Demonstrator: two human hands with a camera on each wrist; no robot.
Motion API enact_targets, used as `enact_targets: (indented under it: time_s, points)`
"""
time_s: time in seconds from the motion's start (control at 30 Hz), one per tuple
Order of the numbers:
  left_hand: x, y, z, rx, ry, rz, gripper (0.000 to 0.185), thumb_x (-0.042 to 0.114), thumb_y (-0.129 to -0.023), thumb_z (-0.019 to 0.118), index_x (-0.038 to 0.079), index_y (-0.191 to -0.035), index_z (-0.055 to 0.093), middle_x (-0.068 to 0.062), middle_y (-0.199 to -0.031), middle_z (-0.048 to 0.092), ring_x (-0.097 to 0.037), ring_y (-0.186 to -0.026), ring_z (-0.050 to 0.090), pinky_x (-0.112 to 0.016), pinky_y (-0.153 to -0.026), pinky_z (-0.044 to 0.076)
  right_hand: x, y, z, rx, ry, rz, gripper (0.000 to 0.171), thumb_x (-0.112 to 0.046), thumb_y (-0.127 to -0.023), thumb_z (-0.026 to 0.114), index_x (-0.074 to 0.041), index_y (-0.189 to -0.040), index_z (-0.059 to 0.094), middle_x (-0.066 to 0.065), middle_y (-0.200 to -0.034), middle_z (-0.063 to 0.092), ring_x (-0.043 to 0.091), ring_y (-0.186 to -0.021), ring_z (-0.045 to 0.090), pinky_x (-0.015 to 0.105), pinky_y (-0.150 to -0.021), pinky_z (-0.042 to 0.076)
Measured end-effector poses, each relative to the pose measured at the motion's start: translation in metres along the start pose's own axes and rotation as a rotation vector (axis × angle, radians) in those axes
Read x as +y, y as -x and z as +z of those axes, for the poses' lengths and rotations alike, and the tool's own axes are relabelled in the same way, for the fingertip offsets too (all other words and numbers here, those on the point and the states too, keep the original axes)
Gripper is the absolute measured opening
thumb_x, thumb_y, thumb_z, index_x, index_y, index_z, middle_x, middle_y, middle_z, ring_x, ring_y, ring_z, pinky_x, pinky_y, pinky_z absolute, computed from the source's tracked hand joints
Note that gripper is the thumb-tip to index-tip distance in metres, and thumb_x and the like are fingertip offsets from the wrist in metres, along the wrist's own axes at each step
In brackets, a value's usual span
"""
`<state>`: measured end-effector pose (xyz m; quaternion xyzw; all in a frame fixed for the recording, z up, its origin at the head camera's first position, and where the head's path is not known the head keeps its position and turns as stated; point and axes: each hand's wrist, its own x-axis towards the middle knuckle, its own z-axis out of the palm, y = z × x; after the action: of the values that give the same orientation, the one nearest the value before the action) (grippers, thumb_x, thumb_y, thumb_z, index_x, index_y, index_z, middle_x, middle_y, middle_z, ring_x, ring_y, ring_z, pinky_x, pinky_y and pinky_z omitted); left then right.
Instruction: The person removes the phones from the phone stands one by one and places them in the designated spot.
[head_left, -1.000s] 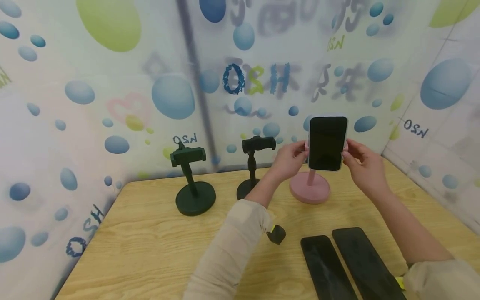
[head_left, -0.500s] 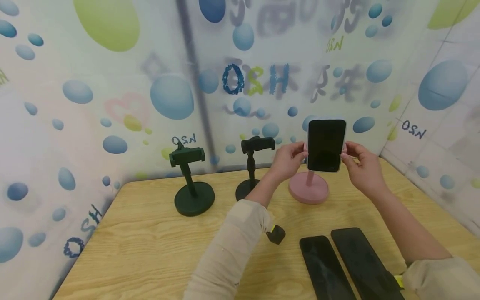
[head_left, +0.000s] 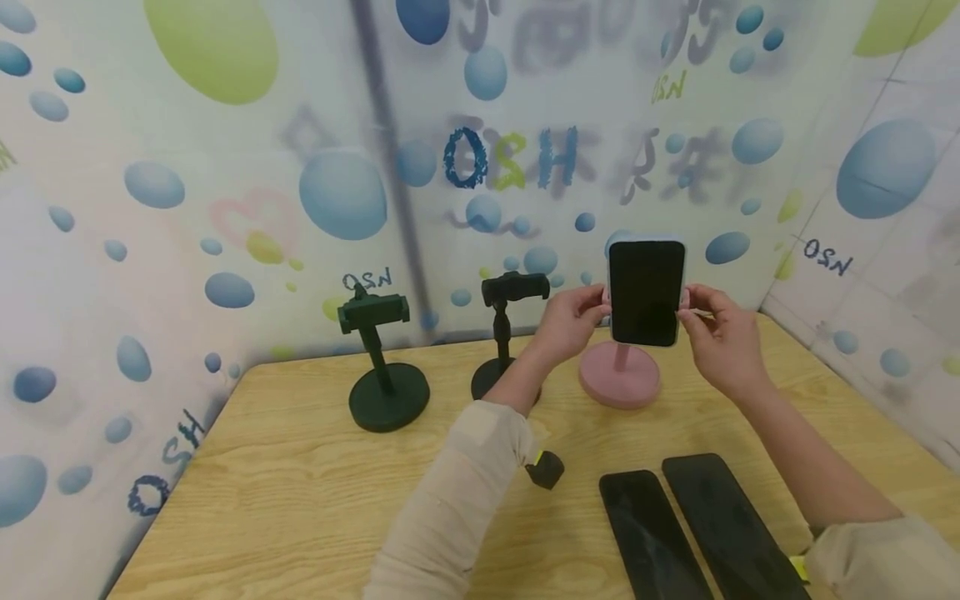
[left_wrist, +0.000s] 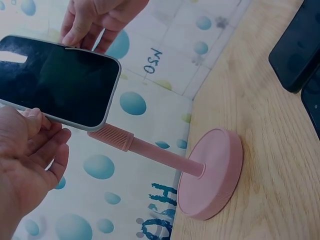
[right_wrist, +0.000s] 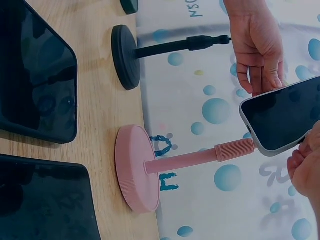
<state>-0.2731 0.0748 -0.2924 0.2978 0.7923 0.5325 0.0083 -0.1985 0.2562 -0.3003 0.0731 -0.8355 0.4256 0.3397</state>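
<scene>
Phone: lowered slightly toward 6 o'clock on pink stand and shifted a little toward 9 o'clock since a second ago; left hand and right hand followed at its two edges

Phone hides pink stand's clamp in head view; clamp also unseen in both wrist views. Left hand fingers at phone's 9 o'clock edge, right hand fingers at 3 o'clock edge: contact points too small to tell. Two dark phones on tabletop cut off by bottom edge at 5 o'clock. Middle black stand's base partly behind left forearm. Wall lettering at 12 o'clock blurred, unreadable. Small dark object under left sleeve: identity unclear.
</scene>
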Motion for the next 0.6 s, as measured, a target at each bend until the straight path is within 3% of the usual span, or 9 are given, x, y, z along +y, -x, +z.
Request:
enact_targets:
  time_s: [0.2, 0.3, 0.47, 0.6]
  points:
    - [0.000, 0.002, -0.003, -0.027, 0.007, 0.065, 0.021, 0.012, -0.091, 0.051, 0.003, -0.108, 0.060, -0.007, -0.110, 0.062, -0.009, -0.102, 0.056, -0.015, -0.080, 0.043, -0.003, 0.002, -0.001, 0.024, -0.021, -0.021, 0.028, 0.007, -0.085, 0.055, 0.013, -0.112, 0.052, 0.020, -0.100, 0.055, -0.017, -0.085, 0.045, 0.002, -0.077, 0.037]
    - [0.000, 0.004, -0.005, -0.047, 0.007, 0.110, 0.012, 0.012, -0.091, 0.051, 0.003, -0.094, 0.059, -0.006, -0.105, 0.063, -0.009, -0.097, 0.057, -0.016, -0.079, 0.044, -0.006, 0.004, -0.003, 0.028, 0.006, -0.031, 0.027, 0.006, -0.085, 0.055, 0.013, -0.111, 0.053, 0.014, -0.099, 0.056, -0.018, -0.086, 0.044, 0.001, -0.077, 0.036]
    - [0.002, 0.013, -0.010, -0.047, -0.031, 0.189, 0.009, 0.010, -0.090, 0.052, 0.004, -0.086, 0.055, -0.006, -0.095, 0.063, -0.007, -0.089, 0.058, -0.015, -0.077, 0.045, -0.014, 0.007, -0.005, 0.031, 0.006, -0.048, 0.026, 0.004, -0.085, 0.055, 0.013, -0.110, 0.054, -0.013, -0.094, 0.050, -0.014, -0.085, 0.045, 0.002, -0.076, 0.036]
    - [0.009, 0.021, -0.015, -0.039, -0.058, 0.228, 0.009, 0.011, -0.091, 0.051, 0.005, -0.086, 0.056, -0.006, -0.095, 0.064, -0.008, -0.086, 0.058, -0.015, -0.075, 0.045, -0.023, 0.008, -0.008, 0.035, -0.012, -0.035, 0.026, 0.005, -0.085, 0.055, 0.012, -0.110, 0.054, -0.021, -0.089, 0.047, -0.012, -0.083, 0.047, 0.002, -0.074, 0.038]
